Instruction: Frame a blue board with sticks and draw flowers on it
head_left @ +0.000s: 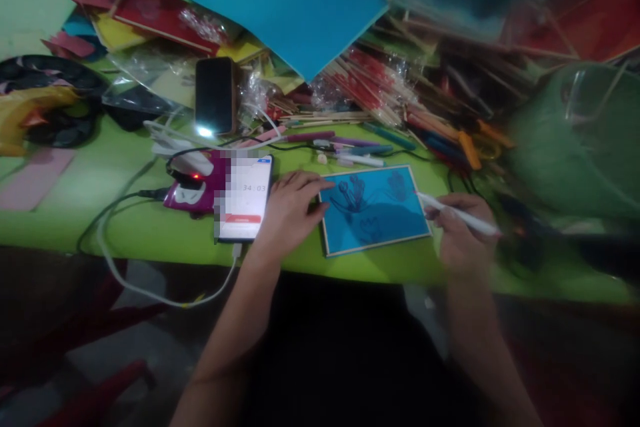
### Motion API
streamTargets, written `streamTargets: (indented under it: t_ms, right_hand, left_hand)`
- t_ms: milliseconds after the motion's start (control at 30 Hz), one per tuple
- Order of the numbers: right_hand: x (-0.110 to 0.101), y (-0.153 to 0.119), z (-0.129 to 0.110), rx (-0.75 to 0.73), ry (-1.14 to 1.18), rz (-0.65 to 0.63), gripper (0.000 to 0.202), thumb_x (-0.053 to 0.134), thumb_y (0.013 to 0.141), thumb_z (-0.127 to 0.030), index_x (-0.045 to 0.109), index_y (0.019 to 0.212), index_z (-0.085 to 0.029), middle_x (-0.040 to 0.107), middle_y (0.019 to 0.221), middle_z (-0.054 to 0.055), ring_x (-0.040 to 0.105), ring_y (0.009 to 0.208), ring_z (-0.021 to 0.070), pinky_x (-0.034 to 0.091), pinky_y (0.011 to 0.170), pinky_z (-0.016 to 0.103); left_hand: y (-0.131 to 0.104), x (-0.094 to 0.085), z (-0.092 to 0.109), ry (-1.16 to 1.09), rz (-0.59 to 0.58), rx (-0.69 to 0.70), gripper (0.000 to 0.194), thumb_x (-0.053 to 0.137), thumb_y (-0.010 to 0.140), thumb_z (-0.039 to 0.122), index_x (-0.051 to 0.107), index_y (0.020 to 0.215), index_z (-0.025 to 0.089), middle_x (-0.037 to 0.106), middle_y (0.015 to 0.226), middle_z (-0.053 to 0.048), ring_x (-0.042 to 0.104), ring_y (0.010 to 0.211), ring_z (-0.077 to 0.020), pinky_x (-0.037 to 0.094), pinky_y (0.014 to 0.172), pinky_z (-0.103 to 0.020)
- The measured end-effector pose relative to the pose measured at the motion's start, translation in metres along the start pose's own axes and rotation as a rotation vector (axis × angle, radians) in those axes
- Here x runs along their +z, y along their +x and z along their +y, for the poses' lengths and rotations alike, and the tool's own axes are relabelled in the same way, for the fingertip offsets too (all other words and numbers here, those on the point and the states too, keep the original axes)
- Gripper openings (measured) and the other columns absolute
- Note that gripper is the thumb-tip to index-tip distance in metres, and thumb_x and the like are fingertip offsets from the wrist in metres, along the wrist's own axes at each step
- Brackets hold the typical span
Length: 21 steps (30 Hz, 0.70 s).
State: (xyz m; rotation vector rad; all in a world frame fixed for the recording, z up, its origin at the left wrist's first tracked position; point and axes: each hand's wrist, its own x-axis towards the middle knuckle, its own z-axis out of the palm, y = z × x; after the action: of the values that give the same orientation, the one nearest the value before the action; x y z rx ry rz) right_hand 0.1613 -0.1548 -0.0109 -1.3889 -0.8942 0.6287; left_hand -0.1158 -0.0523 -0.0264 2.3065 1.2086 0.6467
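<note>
A blue card (395, 217) edged with thin pale sticks lies on the green table near its front edge. Dark flower drawings cover its upper part and a fainter one sits lower down. My left hand (296, 208) rests at the card's left edge, fingers stretched out and the fingertips touching that side. In my right hand (463, 230) is a white marker pen (457, 213), gripped between thumb and fingers. Its reddish tip points left, at the card's right edge; whether it touches the surface I cannot tell.
A lit phone (246, 197) with a timer and a purple power strip (200, 190) lie left of the card, among cables. Behind are a dark phone (215, 95) with its light on, several pens, sticks (370, 83), orange-handled scissors (480, 143) and a large blue sheet (295, 3).
</note>
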Motion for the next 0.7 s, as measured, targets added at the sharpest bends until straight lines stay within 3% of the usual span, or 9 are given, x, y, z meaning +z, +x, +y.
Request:
streamTargets:
  t_ms: [100,300,433,700]
  right_hand:
    - [-0.009,0.01,0.001,0.015,-0.011,-0.012,0.015,0.08,0.078,-0.029,0.074,0.09,-0.023,0.071,0.078,0.001,0.069,0.072,0.0185,0.052,0.066,0.032]
    - [-0.017,0.013,0.006,0.118,-0.103,-0.142,0.015,0.083,0.075,-0.03,0.072,0.08,-0.022,0.07,0.068,0.001,0.065,0.059,0.0168,0.044,0.05,0.027]
    - [-0.02,0.007,0.007,0.102,-0.243,-0.177,0.013,0.082,0.079,-0.025,0.069,0.08,-0.022,0.07,0.069,-0.001,0.064,0.061,0.0153,0.047,0.055,0.026]
    - [-0.018,0.009,0.007,0.056,-0.297,-0.241,0.013,0.08,0.081,-0.025,0.067,0.077,-0.022,0.069,0.065,-0.001,0.063,0.058,0.0157,0.048,0.053,0.027]
  left_hand:
    - [0.0,0.001,-0.001,0.014,0.005,0.003,0.031,0.07,0.094,0.018,0.073,0.125,0.025,0.072,0.126,-0.007,0.064,0.121,-0.0302,0.048,0.106,-0.052]
    - [0.001,0.001,-0.001,0.032,-0.013,-0.024,0.028,0.07,0.094,0.02,0.074,0.122,0.024,0.072,0.124,-0.007,0.063,0.121,-0.0308,0.047,0.106,-0.051]
    - [0.002,0.001,-0.001,0.03,-0.024,-0.023,0.029,0.071,0.094,0.02,0.074,0.123,0.025,0.071,0.124,-0.007,0.063,0.121,-0.0308,0.047,0.106,-0.051]
    - [0.001,0.001,0.0,0.033,-0.019,-0.012,0.03,0.072,0.094,0.019,0.075,0.123,0.025,0.07,0.123,-0.007,0.063,0.119,-0.0307,0.047,0.104,-0.051]
